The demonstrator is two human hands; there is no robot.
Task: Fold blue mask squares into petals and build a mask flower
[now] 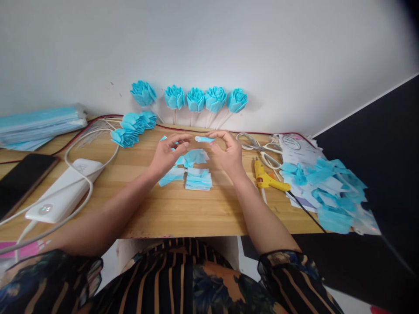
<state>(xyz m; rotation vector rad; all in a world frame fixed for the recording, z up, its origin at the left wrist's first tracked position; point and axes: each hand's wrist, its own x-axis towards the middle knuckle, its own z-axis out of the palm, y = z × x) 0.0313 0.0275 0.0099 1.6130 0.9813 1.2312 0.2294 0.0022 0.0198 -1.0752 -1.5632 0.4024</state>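
Note:
My right hand (227,152) pinches a small rolled strip of light-blue tissue-like material (203,139) between thumb and fingers above the table. Just left of the roll's free end, my left hand (170,151) is curved with thumb and fingers apart, holding nothing visible. Beneath the hands lie loose blue pieces (194,158). Nearer to me is a neat stack of cut blue pieces (198,179), beside another blue pile (172,175) partly under my left hand.
Several blue fabric-like roses (195,100) on sticks lean against the wall. To the right are scissors (271,160), a yellow glue gun (266,176) and a heap of blue scraps (337,187). A phone (28,181), a cabled white power bank (65,187) and packaged blue sheets (42,124) lie left.

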